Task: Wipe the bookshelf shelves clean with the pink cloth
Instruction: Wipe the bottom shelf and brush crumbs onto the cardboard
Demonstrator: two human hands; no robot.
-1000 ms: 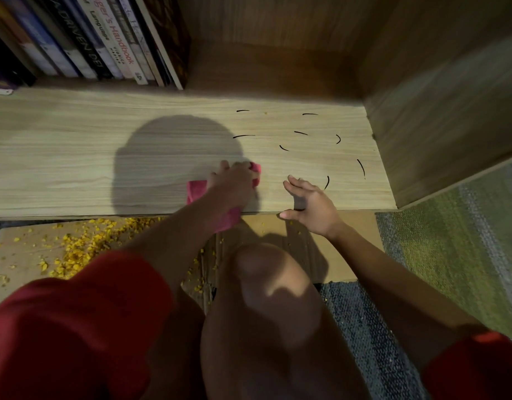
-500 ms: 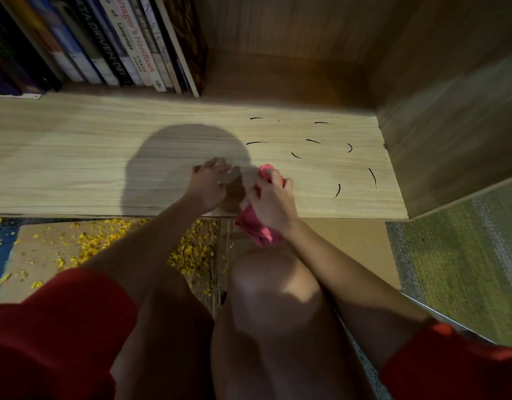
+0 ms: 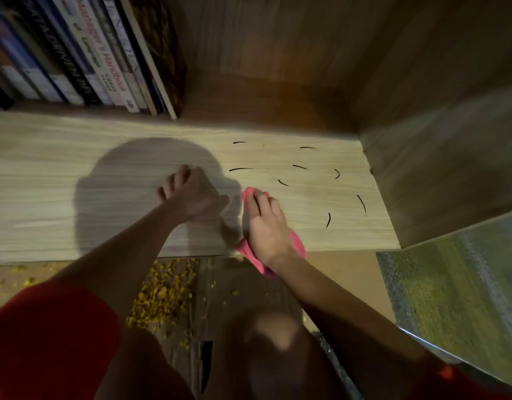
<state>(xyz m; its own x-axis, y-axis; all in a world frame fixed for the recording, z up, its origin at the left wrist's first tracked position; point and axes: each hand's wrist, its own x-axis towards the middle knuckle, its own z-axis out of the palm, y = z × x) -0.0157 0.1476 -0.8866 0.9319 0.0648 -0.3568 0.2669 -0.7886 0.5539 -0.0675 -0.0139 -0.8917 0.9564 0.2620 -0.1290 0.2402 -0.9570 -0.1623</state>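
Cloth (image 3: 296,244) lies pressed beneath right hand (image 3: 266,223) on shelf (image 3: 75,186).

Pale shelf (image 3: 47,197) — books (image 3: 104,67) standing back left, pink cloth (image 3: 297,244) over the front edge, black curved streaks (image 3: 241,169), perhaps ink.

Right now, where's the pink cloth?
Head view: the pink cloth lies under the right hand, at the front edge of the shelf, left of the black marks.
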